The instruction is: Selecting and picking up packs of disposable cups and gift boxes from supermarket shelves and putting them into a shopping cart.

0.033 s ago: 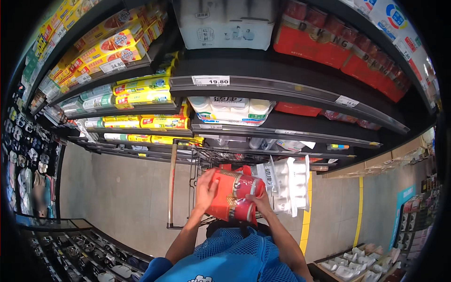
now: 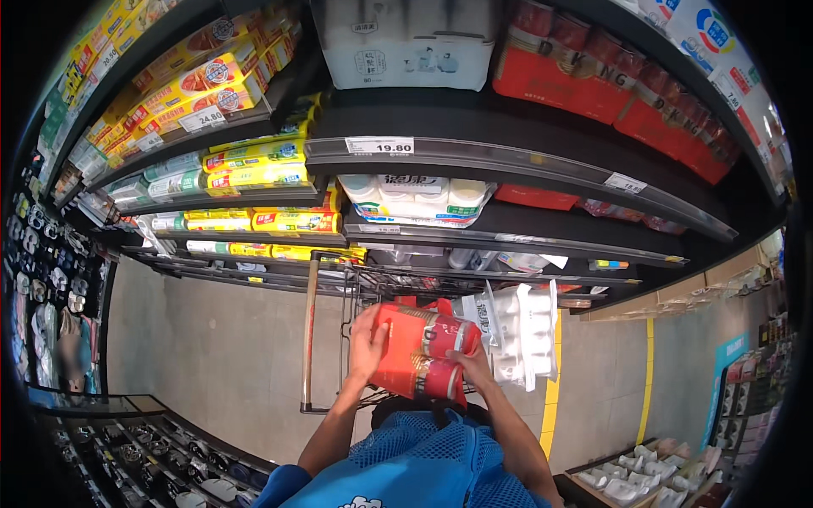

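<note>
A red plastic-wrapped multipack [image 2: 412, 351] with dark and gold print is held in front of my body, over the wire shopping cart [image 2: 347, 292]. My left hand [image 2: 365, 349] presses on its left end, fingers up along the side. On the right end, my right hand [image 2: 471, 360] grips with the thumb over the front face. What is inside the wrapping I cannot make out. Just right of it, in the cart, are white plastic-wrapped packs [image 2: 523, 334] of what look like paper rolls. Behind the held pack, another red thing [image 2: 436, 306] is partly hidden.
Dark shelves [image 2: 457, 127] stand ahead, with similar red packs [image 2: 559, 72], a pale grey-blue pack [image 2: 406, 51] and yellow boxes [image 2: 212, 80]. The cart's handle bar [image 2: 311, 339] runs along its left. Yellow lines [image 2: 552, 406] cross the tiled floor. Display racks [image 2: 127, 449] flank both sides.
The red multipack has turned very slightly in my hands. Otherwise nothing has visibly moved.
</note>
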Motion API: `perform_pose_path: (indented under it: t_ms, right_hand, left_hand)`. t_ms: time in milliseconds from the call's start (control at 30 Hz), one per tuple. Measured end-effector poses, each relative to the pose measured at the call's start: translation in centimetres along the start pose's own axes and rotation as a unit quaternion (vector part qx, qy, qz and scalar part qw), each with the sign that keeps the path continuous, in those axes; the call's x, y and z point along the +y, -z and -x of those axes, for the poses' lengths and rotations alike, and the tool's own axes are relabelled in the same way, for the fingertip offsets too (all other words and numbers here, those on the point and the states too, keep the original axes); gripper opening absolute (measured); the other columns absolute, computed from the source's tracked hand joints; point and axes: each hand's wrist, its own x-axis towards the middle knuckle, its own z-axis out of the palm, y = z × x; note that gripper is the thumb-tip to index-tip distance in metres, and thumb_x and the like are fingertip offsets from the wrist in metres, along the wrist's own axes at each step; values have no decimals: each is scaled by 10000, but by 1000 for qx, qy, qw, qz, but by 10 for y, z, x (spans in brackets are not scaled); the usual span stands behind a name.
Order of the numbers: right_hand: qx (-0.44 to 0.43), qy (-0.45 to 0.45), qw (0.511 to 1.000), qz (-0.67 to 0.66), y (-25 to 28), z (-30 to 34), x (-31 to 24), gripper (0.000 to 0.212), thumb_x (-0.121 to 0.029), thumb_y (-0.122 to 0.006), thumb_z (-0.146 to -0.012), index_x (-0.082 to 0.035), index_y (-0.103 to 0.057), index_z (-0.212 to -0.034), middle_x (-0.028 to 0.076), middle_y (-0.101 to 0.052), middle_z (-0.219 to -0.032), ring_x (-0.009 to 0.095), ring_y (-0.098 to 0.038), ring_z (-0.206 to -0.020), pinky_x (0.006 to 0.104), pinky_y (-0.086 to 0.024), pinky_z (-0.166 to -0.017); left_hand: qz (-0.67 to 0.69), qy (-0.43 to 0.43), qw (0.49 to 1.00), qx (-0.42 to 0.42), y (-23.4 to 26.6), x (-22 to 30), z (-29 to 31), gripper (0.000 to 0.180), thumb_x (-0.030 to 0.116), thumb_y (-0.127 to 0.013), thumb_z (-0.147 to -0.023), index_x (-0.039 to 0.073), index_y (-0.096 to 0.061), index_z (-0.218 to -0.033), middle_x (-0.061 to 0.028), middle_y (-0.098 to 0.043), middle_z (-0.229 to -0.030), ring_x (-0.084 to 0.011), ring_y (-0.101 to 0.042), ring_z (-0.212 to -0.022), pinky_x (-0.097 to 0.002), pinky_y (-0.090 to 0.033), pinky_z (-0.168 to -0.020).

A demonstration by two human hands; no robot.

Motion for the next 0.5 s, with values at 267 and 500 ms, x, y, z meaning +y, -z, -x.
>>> perform_pose_path:
  t_ms: [267,500]
  right_hand:
    - [-5,32,999,-9,10,30,-53,594,-90,-692,-775,-5,-437,-1304,99,-597,-1176,201,-584,-1059,337,-455,-950]
    - [54,137,953,266,-3,46,-97,759,-149,-784,-692,46,-413,-1325,173,-592,-1182,231,-571,-1083,326,-453,-943]
  left_hand:
    - [206,193,959,-30,-1,-18,19,486,191,-562,-922,34,-418,-1358,-148,-519,-1283,-247,-531,-1140,-346,-400,-1000]
    - [-89,9,994,-69,12,20,-5,705,232,-708,-804,43,-367,-1392,-173,-423,-1384,-316,-410,-1270,-413,-318,-1072]
